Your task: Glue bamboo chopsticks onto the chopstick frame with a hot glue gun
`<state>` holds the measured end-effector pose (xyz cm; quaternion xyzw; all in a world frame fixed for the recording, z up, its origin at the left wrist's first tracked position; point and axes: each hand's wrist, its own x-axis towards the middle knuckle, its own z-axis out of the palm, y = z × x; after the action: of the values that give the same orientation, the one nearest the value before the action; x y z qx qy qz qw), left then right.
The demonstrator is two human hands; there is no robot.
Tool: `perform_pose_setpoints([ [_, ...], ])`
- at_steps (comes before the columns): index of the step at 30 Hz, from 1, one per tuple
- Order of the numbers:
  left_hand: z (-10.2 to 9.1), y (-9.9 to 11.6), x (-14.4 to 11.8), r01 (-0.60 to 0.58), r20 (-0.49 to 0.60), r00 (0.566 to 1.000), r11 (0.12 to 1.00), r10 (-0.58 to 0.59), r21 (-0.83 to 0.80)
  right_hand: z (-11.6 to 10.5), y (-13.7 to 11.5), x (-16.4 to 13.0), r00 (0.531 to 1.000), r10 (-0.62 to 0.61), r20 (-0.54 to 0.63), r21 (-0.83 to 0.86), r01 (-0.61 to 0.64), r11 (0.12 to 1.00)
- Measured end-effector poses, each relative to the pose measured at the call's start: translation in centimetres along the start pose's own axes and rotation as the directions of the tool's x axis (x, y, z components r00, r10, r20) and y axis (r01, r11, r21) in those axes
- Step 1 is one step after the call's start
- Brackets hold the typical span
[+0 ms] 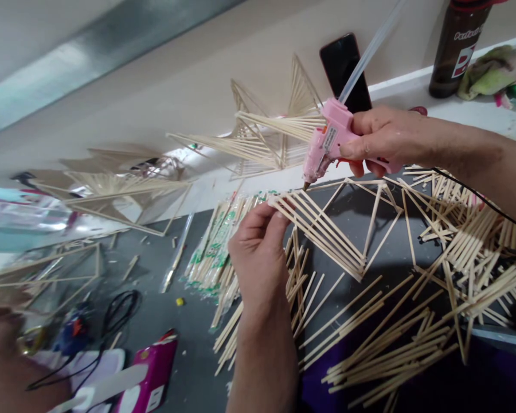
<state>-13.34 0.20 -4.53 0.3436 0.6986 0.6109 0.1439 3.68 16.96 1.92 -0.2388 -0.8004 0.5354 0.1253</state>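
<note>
A pink hot glue gun (pixel 327 140) is gripped in my right hand (pixel 378 140), a clear glue stick (pixel 372 49) jutting from its back. Its nozzle points down at the top edge of a stick frame (pixel 327 229), touching or very close to it. That frame is built of thin wooden sticks, with several lying side by side on its near face. My left hand (pixel 262 241) pinches the frame's left corner between thumb and fingers. Loose wooden sticks (pixel 387 344) lie in front of the frame, and another heap (pixel 473 246) lies to the right.
Finished-looking stick structures (pixel 258 137) lean along the wall. Wrapped stick packs (pixel 217 241) lie left of my left hand. A black phone (pixel 346 69) and a dark bottle (pixel 458 49) stand at the back. A magenta box (pixel 150 373) lies front left, near another person's arm (pixel 8 361).
</note>
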Motion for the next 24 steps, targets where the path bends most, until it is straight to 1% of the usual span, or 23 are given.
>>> perform_pose_setpoints([
  [4,0.02,0.02,-0.02,0.003,0.007,1.0,1.0,-0.003,-0.018,0.04,-0.34,-0.05,0.996,0.083,-0.017,0.015,-0.083,0.996],
  [6,0.01,-0.02,-0.01,-0.002,0.007,1.0,1.0,0.002,-0.012,0.01,-0.45,-0.27,0.997,0.078,-0.008,0.019,-0.077,0.997],
  [9,0.0,-0.08,0.01,0.004,0.004,1.0,1.0,-0.004,-0.008,-0.04,-0.51,-0.63,1.0,0.003,0.02,0.031,-0.004,1.0],
  [10,0.01,-0.09,0.02,0.007,0.003,1.0,1.0,-0.007,-0.018,-0.03,-0.54,-0.7,1.0,-0.003,0.024,0.035,0.002,0.999],
  [14,0.05,-0.07,0.01,0.012,0.002,1.0,0.999,-0.012,-0.045,0.13,-0.49,-0.46,0.997,0.08,-0.004,0.018,-0.08,0.997],
  [17,0.05,0.0,-0.02,0.016,0.001,1.0,1.0,-0.016,-0.026,0.3,-0.15,-0.11,0.998,0.057,-0.021,0.015,-0.056,0.998],
  [20,0.02,0.02,-0.02,0.005,0.008,1.0,1.0,-0.005,0.014,0.39,0.04,0.01,1.0,0.03,-0.005,-0.015,-0.03,0.999],
  [22,0.0,-0.02,0.01,-0.002,0.007,1.0,1.0,0.001,0.022,0.36,-0.05,-0.03,0.998,0.056,-0.002,-0.043,-0.056,0.998],
  [24,0.0,-0.09,0.06,-0.002,0.004,1.0,1.0,0.002,0.011,0.19,-0.14,-0.14,0.994,0.11,-0.02,-0.052,-0.111,0.992],
])
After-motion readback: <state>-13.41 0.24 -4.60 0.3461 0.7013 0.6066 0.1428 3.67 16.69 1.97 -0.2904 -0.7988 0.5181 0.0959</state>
